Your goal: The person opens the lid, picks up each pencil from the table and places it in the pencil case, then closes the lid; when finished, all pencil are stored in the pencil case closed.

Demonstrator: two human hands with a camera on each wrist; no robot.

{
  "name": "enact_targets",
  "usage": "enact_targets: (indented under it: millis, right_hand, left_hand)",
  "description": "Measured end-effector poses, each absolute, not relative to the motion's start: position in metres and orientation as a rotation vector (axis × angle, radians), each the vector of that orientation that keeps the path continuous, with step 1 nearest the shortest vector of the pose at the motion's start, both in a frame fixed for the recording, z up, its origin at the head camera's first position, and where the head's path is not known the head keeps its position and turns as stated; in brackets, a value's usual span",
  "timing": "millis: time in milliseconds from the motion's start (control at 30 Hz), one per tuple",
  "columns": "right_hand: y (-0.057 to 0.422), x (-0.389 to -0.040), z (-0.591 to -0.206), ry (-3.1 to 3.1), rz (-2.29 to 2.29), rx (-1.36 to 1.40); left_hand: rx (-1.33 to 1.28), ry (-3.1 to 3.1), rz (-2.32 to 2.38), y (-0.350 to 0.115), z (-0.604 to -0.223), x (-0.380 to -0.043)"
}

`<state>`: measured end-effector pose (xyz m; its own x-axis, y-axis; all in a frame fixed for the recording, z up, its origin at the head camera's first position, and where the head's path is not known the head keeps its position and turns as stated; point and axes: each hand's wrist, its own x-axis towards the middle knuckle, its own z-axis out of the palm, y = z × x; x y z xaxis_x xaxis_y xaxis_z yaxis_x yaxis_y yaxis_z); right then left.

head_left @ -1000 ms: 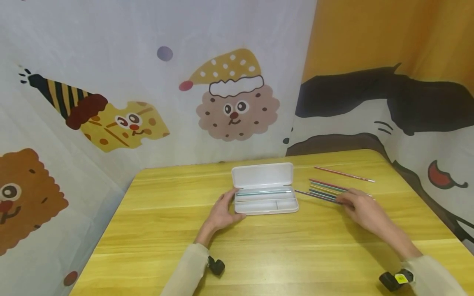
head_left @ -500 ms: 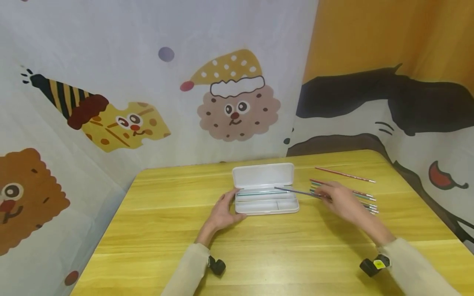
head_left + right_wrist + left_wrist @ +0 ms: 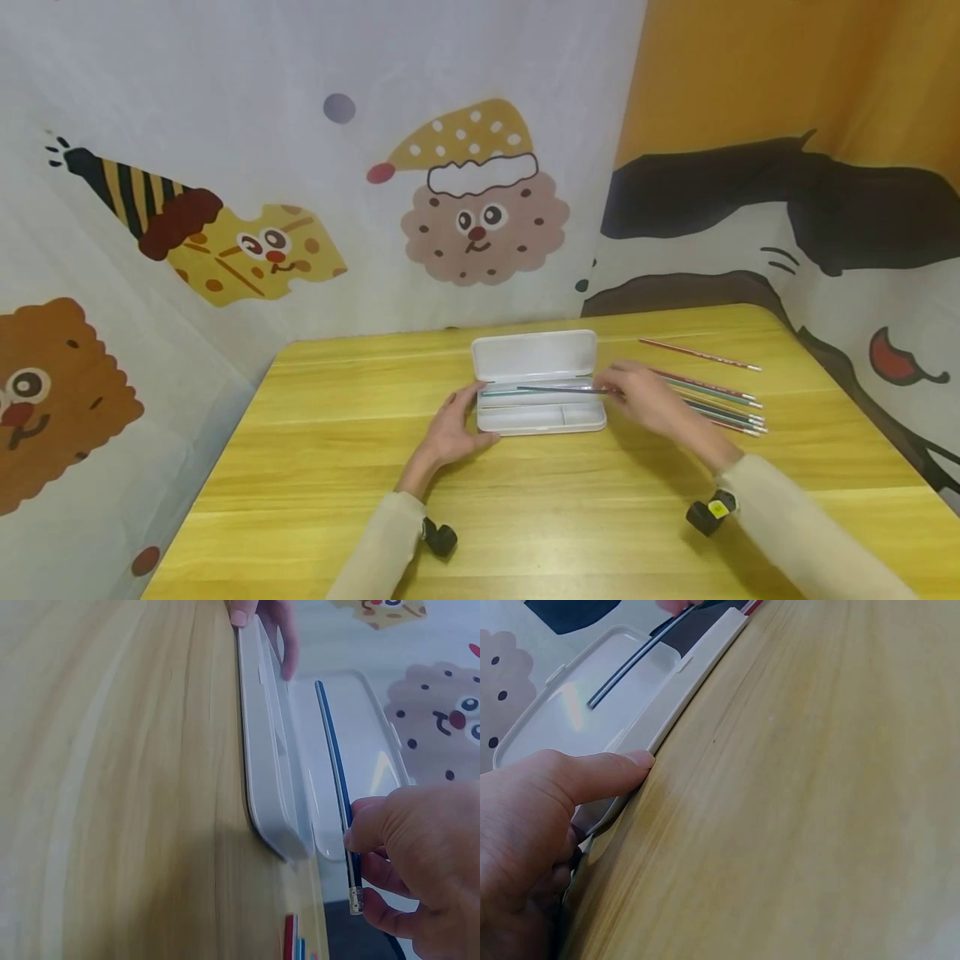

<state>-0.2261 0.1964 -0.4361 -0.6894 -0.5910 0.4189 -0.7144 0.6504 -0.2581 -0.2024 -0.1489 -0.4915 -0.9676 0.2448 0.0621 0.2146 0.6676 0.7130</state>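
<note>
An open white pencil case [image 3: 534, 357] stands on the table with its lid raised at the back. My left hand [image 3: 447, 433] grips its left end, the thumb pressed on the front wall in the left wrist view. My right hand [image 3: 647, 402] pinches a dark blue pencil [image 3: 331, 742] close to its eraser end. That pencil slants over the case, its far tip above the back compartment in the head view. A teal pencil [image 3: 498, 392] lies in the back compartment. The front part of the case is split by a small divider.
Several pencils [image 3: 712, 392] lie side by side on the table [image 3: 525, 517] right of the case, partly hidden by my right hand. A single red pencil [image 3: 699, 354] lies farther back. A cloth with cartoon prints [image 3: 480, 242] hangs behind the table.
My right hand has lifted the dark blue pencil from the row of pencils and carried it left over the case. The left hand stays at the case's left end.
</note>
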Motion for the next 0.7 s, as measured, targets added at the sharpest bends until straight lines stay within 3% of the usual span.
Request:
enact_targets:
  millis: [700]
  right_hand:
    - [0.151, -0.247, -0.450, -2.547, 0.582, 1.190]
  left_hand:
    - [0.412, 2.830, 1.215, -0.149, -0.492, -0.203]
